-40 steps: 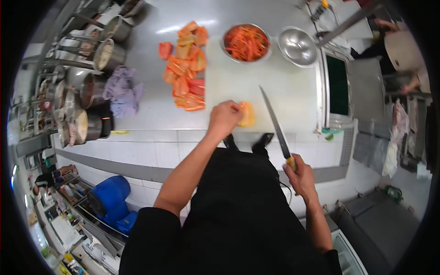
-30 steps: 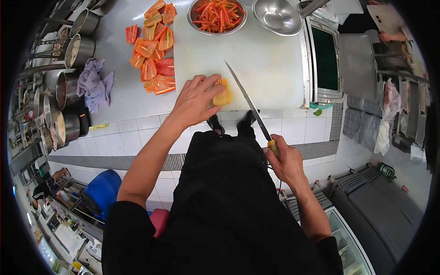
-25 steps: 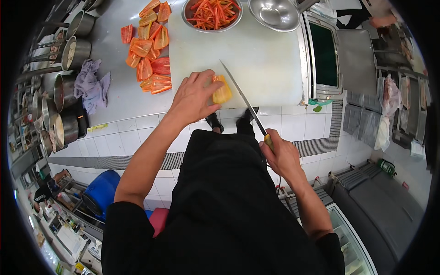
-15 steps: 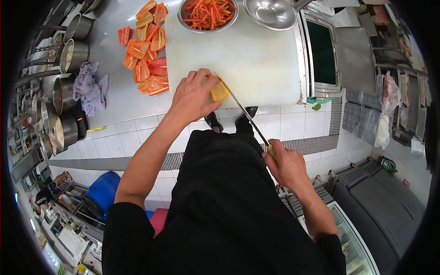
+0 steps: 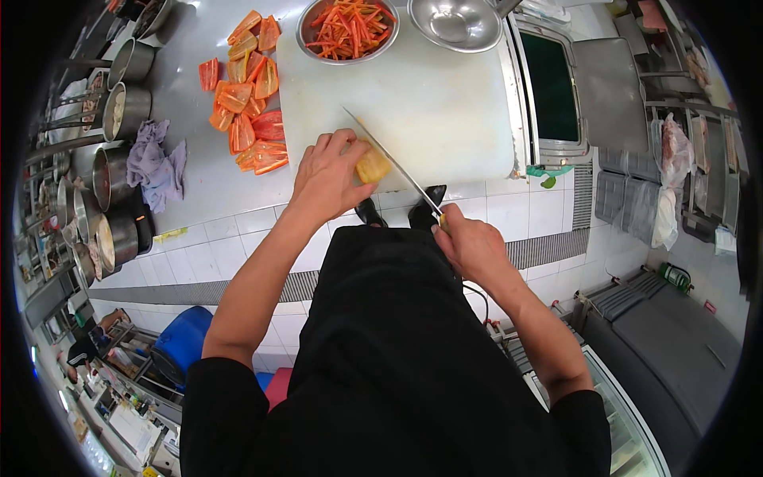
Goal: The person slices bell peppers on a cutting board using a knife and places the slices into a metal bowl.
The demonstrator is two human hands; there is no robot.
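Note:
My left hand (image 5: pixel 327 176) presses a yellow-orange pepper piece (image 5: pixel 372 166) against the near edge of the white cutting board (image 5: pixel 445 119), its fingers curled over the piece. In my right hand (image 5: pixel 472 242) is the handle of a long knife (image 5: pixel 395 166). The blade slants up and left along the pepper's right side, its tip past my left fingertips. Whether the edge is inside the flesh, I cannot tell. Left of the board lie several flattened red and orange pepper pieces (image 5: pixel 235 97). At the board's far edge a steel bowl (image 5: pixel 303 36) holds red pepper strips (image 5: pixel 350 28).
An empty steel bowl (image 5: pixel 457 24) stands right of the strips. A crumpled lilac cloth (image 5: pixel 155 163) lies on the steel counter (image 5: pixel 203 179), beside several metal pots (image 5: pixel 125 111) at the left. Right of the board is a dark green panel in a metal frame (image 5: pixel 547 87).
My right hand has pushed the knife forward and left, so its tip now reaches farther across the board. My left hand still holds the pepper piece in place.

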